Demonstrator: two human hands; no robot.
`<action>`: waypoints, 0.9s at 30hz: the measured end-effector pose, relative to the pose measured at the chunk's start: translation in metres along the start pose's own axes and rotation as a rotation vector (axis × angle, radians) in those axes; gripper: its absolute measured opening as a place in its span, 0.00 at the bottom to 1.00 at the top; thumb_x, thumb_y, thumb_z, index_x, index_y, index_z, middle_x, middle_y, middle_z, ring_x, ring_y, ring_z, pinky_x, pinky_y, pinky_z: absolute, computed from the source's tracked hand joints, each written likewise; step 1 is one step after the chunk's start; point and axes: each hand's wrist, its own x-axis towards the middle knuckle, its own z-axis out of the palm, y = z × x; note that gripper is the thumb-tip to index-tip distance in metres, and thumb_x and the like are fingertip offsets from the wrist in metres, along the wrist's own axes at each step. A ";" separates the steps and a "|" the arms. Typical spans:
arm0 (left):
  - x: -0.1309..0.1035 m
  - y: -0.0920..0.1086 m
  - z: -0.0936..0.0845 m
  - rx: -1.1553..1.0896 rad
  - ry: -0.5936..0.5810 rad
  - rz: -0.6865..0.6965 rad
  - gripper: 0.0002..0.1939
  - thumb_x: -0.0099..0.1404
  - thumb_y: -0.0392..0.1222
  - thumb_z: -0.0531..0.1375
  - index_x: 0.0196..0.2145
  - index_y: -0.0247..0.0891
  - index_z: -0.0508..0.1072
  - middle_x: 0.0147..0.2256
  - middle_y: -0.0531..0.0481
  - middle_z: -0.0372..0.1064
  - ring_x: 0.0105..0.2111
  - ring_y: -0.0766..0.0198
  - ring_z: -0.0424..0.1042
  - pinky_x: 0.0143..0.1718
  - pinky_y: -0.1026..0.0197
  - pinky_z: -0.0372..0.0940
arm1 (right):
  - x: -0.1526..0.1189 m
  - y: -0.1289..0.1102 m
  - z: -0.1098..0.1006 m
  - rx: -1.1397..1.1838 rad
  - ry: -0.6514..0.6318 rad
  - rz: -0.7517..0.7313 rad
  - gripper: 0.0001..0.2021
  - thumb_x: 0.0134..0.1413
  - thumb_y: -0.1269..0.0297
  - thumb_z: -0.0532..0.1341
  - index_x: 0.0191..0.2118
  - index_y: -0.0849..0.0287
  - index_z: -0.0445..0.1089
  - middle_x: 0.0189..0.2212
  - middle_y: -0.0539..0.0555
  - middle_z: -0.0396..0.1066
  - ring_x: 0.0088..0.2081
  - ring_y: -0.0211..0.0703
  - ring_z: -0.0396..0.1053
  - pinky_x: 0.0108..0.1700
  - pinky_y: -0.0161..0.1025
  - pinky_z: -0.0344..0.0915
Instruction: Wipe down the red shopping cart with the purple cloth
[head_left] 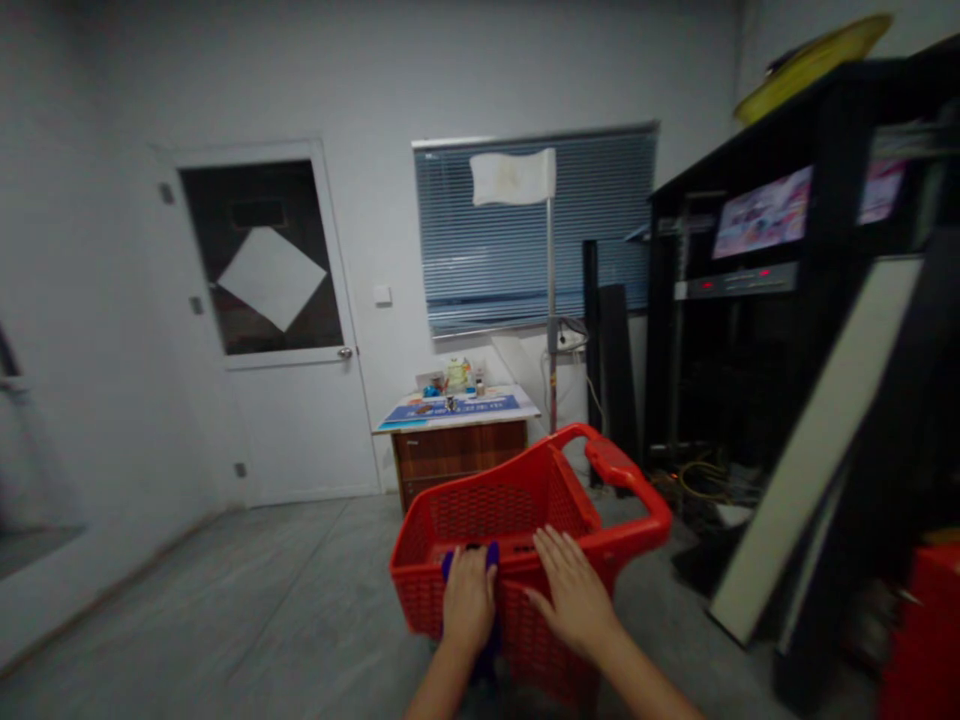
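Note:
A red plastic toy shopping cart (487, 500) with a lattice basket stands side-on in front of me. At its near rim, my left hand (469, 600) is closed around a purple object (492, 556) with dark parts, mostly hidden by the fingers; its exact kind cannot be made out. More purple shows below that hand, beside the basket wall. My right hand (571, 590) has its fingers stretched out over the near side of the basket, close to the rim. Whether it touches the cart is unclear. The cart's thick red handle (645, 495) juts to the right.
Behind the cart is a brown cabinet (465, 452) with small items on top. A white flag (513, 178) on a pole rises beside it. Left is a white door (300, 430). Pale and dark boards (817, 440) lean against a black rack on the right, with cables on the floor.

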 end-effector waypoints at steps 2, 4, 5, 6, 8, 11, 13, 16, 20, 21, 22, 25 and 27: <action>0.003 0.008 0.000 -0.009 -0.010 -0.011 0.17 0.71 0.37 0.45 0.52 0.37 0.68 0.47 0.44 0.73 0.49 0.56 0.72 0.57 0.44 0.63 | 0.001 0.000 0.001 0.009 -0.009 -0.031 0.37 0.59 0.40 0.51 0.66 0.60 0.51 0.66 0.58 0.50 0.67 0.53 0.46 0.68 0.53 0.41; 0.007 0.016 0.000 -0.033 -0.039 0.012 0.18 0.71 0.38 0.45 0.54 0.37 0.67 0.50 0.44 0.72 0.51 0.56 0.70 0.57 0.44 0.62 | 0.003 -0.002 -0.001 0.019 -0.041 -0.049 0.37 0.59 0.40 0.51 0.66 0.60 0.52 0.66 0.58 0.50 0.67 0.53 0.46 0.68 0.53 0.40; 0.009 0.020 -0.001 -0.050 -0.054 0.030 0.18 0.71 0.37 0.45 0.55 0.37 0.66 0.51 0.44 0.71 0.52 0.56 0.69 0.57 0.44 0.62 | 0.004 -0.002 -0.002 0.023 -0.058 -0.055 0.38 0.59 0.40 0.51 0.66 0.61 0.52 0.66 0.59 0.50 0.67 0.53 0.46 0.68 0.53 0.40; 0.011 0.021 -0.001 -0.065 -0.065 0.048 0.19 0.71 0.37 0.45 0.55 0.37 0.66 0.51 0.44 0.71 0.53 0.56 0.69 0.58 0.44 0.62 | 0.005 -0.003 -0.004 0.025 -0.073 -0.058 0.38 0.59 0.39 0.51 0.66 0.62 0.53 0.66 0.59 0.51 0.67 0.52 0.46 0.68 0.52 0.40; 0.013 0.018 -0.003 -0.082 -0.072 0.073 0.18 0.71 0.37 0.46 0.55 0.37 0.65 0.51 0.44 0.72 0.52 0.57 0.70 0.59 0.43 0.61 | 0.007 -0.002 -0.007 0.024 -0.083 -0.055 0.38 0.59 0.39 0.50 0.65 0.63 0.54 0.65 0.59 0.52 0.67 0.52 0.46 0.68 0.52 0.41; 0.010 0.004 -0.003 -0.057 -0.049 0.082 0.17 0.71 0.38 0.47 0.53 0.37 0.67 0.47 0.44 0.74 0.49 0.58 0.72 0.59 0.44 0.61 | 0.008 0.002 -0.008 0.020 -0.070 -0.060 0.38 0.59 0.39 0.49 0.65 0.63 0.55 0.65 0.59 0.54 0.67 0.51 0.46 0.68 0.52 0.40; 0.008 -0.003 0.000 -0.025 -0.026 0.064 0.17 0.72 0.39 0.46 0.52 0.36 0.68 0.46 0.44 0.74 0.49 0.57 0.72 0.57 0.44 0.63 | 0.008 0.005 -0.006 0.017 -0.054 -0.072 0.38 0.59 0.38 0.49 0.65 0.63 0.56 0.65 0.59 0.54 0.67 0.51 0.46 0.68 0.52 0.40; 0.008 0.004 0.005 -0.002 -0.021 0.031 0.17 0.72 0.38 0.45 0.52 0.35 0.68 0.47 0.43 0.74 0.49 0.56 0.72 0.57 0.44 0.64 | 0.009 0.007 -0.003 0.013 -0.036 -0.097 0.38 0.58 0.38 0.50 0.65 0.62 0.56 0.64 0.60 0.55 0.66 0.52 0.47 0.68 0.52 0.40; 0.015 0.026 0.007 -0.039 -0.024 0.063 0.18 0.71 0.37 0.46 0.55 0.35 0.65 0.50 0.42 0.72 0.52 0.56 0.70 0.58 0.43 0.62 | 0.013 0.009 -0.007 0.010 -0.046 -0.108 0.39 0.58 0.38 0.50 0.64 0.64 0.57 0.63 0.62 0.57 0.66 0.54 0.49 0.67 0.54 0.41; 0.015 0.029 0.006 -0.049 -0.016 0.076 0.18 0.71 0.36 0.46 0.56 0.35 0.65 0.50 0.42 0.72 0.52 0.56 0.70 0.58 0.42 0.62 | 0.013 0.009 -0.009 0.010 -0.053 -0.110 0.39 0.58 0.37 0.50 0.63 0.65 0.58 0.63 0.62 0.58 0.66 0.54 0.49 0.67 0.54 0.42; 0.016 0.029 0.006 -0.056 -0.007 0.087 0.19 0.71 0.36 0.46 0.56 0.35 0.64 0.50 0.43 0.72 0.51 0.56 0.71 0.57 0.42 0.62 | 0.013 0.010 -0.010 0.009 -0.060 -0.113 0.39 0.58 0.37 0.50 0.63 0.65 0.58 0.62 0.62 0.58 0.65 0.54 0.49 0.67 0.53 0.42; 0.013 0.022 0.004 -0.052 0.013 0.094 0.18 0.71 0.37 0.46 0.55 0.37 0.64 0.47 0.44 0.74 0.47 0.56 0.73 0.57 0.40 0.62 | 0.013 0.012 -0.011 0.004 -0.049 -0.126 0.39 0.58 0.37 0.49 0.63 0.66 0.58 0.62 0.63 0.58 0.65 0.54 0.50 0.67 0.54 0.42; 0.011 0.017 0.004 -0.034 0.024 0.072 0.17 0.71 0.36 0.46 0.54 0.36 0.65 0.46 0.44 0.74 0.47 0.56 0.73 0.57 0.41 0.62 | 0.013 0.013 -0.009 0.002 -0.028 -0.131 0.39 0.58 0.37 0.50 0.63 0.65 0.58 0.62 0.63 0.58 0.65 0.55 0.50 0.67 0.55 0.43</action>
